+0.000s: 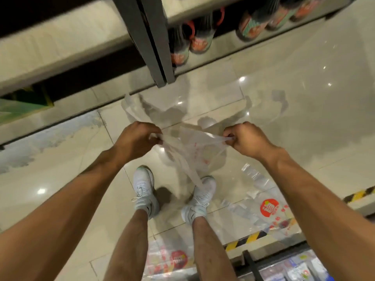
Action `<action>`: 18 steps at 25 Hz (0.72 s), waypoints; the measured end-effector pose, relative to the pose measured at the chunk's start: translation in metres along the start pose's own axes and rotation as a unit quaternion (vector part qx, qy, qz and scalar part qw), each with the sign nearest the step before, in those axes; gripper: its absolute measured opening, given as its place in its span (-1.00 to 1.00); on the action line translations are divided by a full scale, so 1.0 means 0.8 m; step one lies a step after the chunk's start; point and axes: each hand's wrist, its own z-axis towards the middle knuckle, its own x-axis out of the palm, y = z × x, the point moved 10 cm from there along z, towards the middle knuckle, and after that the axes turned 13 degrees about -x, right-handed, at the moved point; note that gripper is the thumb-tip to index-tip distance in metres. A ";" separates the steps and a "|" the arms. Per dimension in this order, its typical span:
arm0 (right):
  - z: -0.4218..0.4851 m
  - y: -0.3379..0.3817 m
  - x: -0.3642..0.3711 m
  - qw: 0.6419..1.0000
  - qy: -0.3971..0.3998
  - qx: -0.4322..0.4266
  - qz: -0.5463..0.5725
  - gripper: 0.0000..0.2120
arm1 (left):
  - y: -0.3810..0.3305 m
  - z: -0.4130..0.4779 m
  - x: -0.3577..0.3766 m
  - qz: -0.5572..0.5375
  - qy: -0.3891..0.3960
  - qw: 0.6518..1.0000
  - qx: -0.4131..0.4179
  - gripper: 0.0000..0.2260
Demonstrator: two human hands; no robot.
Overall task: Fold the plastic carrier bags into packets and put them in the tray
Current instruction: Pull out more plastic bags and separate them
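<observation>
The floor point(60, 179) is glossy beige tile. A pair of white trainers point(144, 191) stands at its centre, toes toward the far edge, where a dark shelf upright point(162, 74) meets the tile. One clear carrier bag point(263, 199) with a round red print lies flat to the right of the trainers; a second printed bag point(172, 258) lies at the near edge, beside a yellow-and-black striped kerb point(245, 240).

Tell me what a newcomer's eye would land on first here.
The left hand and right hand at centre each pinch an end of a thin translucent plastic carrier bag, stretched between them above a pair of white trainers. Clear plastic bags with round red logos lie on the glossy tiled floor at lower right, and dark red-labelled bottles line the shelving at top.
</observation>
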 end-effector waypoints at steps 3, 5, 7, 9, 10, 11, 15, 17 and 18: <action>-0.061 0.090 -0.080 1.000 0.001 -0.020 -0.008 -0.90 | -0.027 -0.096 -0.104 -0.023 -0.019 0.999 -0.044 -0.87; -0.096 0.154 -0.129 0.999 -0.014 -0.038 -0.014 -0.89 | -0.040 -0.163 -0.164 -0.033 -0.034 0.997 -0.060 -0.84; -0.122 0.223 -0.171 0.997 -0.025 -0.071 -0.026 -0.91 | -0.047 -0.229 -0.217 -0.045 -0.049 0.995 -0.068 -0.83; -0.139 0.296 -0.205 0.993 -0.023 -0.104 -0.045 -0.94 | -0.041 -0.296 -0.269 -0.063 -0.080 0.991 -0.092 -0.82; -0.143 0.329 -0.219 0.991 -0.028 -0.120 -0.052 -0.95 | -0.037 -0.323 -0.290 -0.072 -0.096 0.987 -0.103 -0.80; -0.145 0.363 -0.233 0.989 -0.030 -0.135 -0.057 -0.96 | -0.031 -0.350 -0.312 -0.083 -0.114 0.983 -0.115 -0.79; -0.141 0.508 -0.264 0.976 -0.030 -0.189 -0.099 -0.94 | 0.020 -0.450 -0.384 -0.135 -0.182 0.960 -0.165 -0.80; -0.133 0.582 -0.267 0.969 -0.025 -0.219 -0.110 -0.94 | 0.055 -0.496 -0.416 -0.152 -0.212 0.947 -0.185 -0.80; -0.128 0.624 -0.265 0.965 -0.019 -0.236 -0.118 -0.94 | 0.075 -0.521 -0.432 -0.164 -0.230 0.940 -0.191 -0.80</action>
